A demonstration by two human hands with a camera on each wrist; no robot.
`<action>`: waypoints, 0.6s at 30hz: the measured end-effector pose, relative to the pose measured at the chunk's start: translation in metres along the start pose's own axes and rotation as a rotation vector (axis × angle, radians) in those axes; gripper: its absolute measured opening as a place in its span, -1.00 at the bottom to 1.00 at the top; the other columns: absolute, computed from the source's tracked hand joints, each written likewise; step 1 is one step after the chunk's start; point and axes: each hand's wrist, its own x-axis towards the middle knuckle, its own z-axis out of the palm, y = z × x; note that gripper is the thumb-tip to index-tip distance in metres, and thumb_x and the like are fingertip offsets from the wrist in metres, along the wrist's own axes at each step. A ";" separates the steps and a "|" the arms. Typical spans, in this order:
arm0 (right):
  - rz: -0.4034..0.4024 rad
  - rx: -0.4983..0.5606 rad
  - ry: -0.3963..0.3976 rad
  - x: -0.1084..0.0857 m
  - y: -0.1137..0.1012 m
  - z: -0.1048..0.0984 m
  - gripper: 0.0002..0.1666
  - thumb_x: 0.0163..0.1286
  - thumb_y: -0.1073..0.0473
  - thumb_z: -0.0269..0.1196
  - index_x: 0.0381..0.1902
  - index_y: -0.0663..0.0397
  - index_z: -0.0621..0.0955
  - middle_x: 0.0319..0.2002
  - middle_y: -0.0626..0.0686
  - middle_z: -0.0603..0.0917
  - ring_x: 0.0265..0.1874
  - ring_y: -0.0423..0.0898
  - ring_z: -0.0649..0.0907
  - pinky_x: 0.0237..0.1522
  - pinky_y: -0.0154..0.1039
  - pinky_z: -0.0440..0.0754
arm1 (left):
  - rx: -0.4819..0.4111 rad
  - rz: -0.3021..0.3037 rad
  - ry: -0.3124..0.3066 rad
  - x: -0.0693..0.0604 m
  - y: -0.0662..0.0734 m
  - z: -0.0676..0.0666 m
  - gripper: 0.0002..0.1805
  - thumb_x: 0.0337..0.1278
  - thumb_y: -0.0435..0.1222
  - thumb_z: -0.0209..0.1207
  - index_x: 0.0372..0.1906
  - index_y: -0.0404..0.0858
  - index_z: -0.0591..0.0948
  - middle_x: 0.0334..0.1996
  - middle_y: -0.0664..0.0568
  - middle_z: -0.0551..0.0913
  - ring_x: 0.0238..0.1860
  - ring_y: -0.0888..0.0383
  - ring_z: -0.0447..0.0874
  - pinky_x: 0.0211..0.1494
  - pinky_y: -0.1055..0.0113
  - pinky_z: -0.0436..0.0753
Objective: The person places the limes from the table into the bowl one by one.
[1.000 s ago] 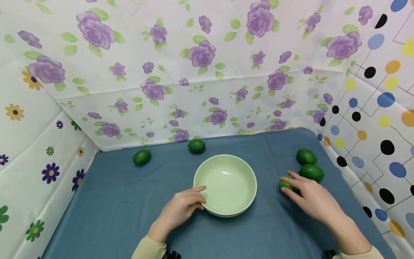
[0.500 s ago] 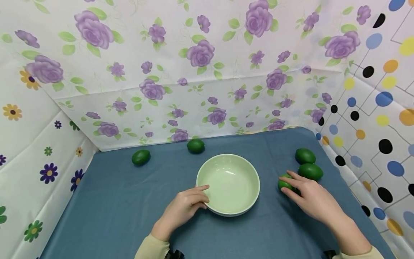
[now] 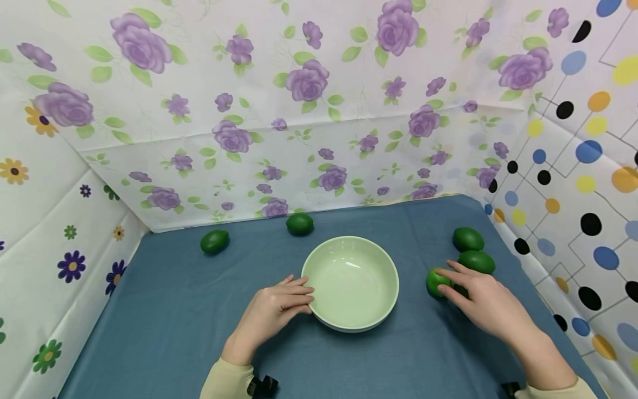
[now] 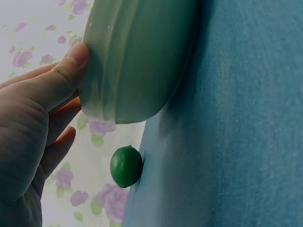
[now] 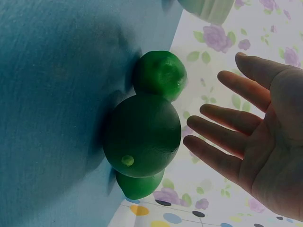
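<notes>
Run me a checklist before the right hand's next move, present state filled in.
1. Bowl upright on the blue cloth: ok.
2. Left hand at the bowl's rim: ok.
3. Left hand's hold firm enough to steady the bowl: cannot tell.
4. Right hand close to the bright green fruit: ok.
5. Bright green fruit gripped: not ok; the right wrist view shows the fingers spread, not curled round it.
6. Bright green fruit apart from the darker fruit: cannot tell; they overlap in the right wrist view.
</notes>
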 end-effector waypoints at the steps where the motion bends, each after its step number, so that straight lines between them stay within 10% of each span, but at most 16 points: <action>1: 0.001 0.003 0.000 0.000 0.000 0.000 -0.46 0.62 -0.16 0.30 0.42 -0.11 0.68 0.48 0.32 0.50 0.28 0.39 0.63 0.04 0.42 0.68 | 0.002 0.004 -0.002 0.000 -0.001 0.000 -0.69 0.07 -0.32 0.59 -0.03 -0.21 0.89 0.05 0.05 0.84 0.26 0.01 0.74 0.52 0.10 0.53; 18: -0.008 -0.012 -0.026 0.005 0.001 0.009 -0.37 0.58 -0.03 0.37 0.51 -0.01 0.59 0.49 0.38 0.46 0.27 0.39 0.64 0.00 0.38 0.71 | 0.050 -0.035 -0.057 -0.001 -0.002 -0.001 -0.61 0.12 -0.27 0.55 0.10 -0.16 0.86 0.18 0.11 0.78 0.33 0.15 0.67 0.49 -0.04 0.56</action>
